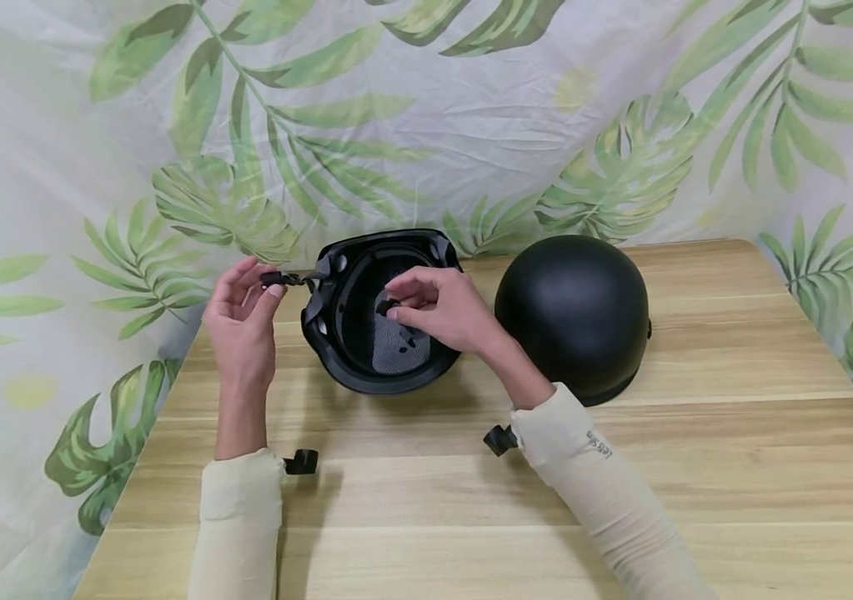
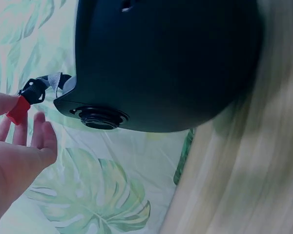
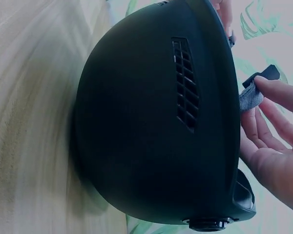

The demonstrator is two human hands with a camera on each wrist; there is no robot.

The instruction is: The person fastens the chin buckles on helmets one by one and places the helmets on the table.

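Note:
A black helmet (image 1: 379, 387) lies upside down on the table, its padded inside facing up. To its left, my left hand (image 1: 240, 329) pinches a buckle (image 1: 273, 278) at the end of a chin strap, drawn out past the rim. In the left wrist view that buckle shows a red part (image 2: 18, 111) under the thumb and a black part beyond. Over the helmet's opening, my right hand (image 1: 447, 307) pinches a black buckle piece (image 3: 269, 73) on a grey ribbed strap (image 3: 251, 99). The two buckle pieces are apart.
A second black helmet (image 1: 572, 317) stands dome up on the wooden table (image 1: 426, 508), close to the right forearm. Behind the table hangs a leaf-print cloth (image 1: 471, 108). Black wrist devices (image 1: 301, 462) stick out from both sleeves.

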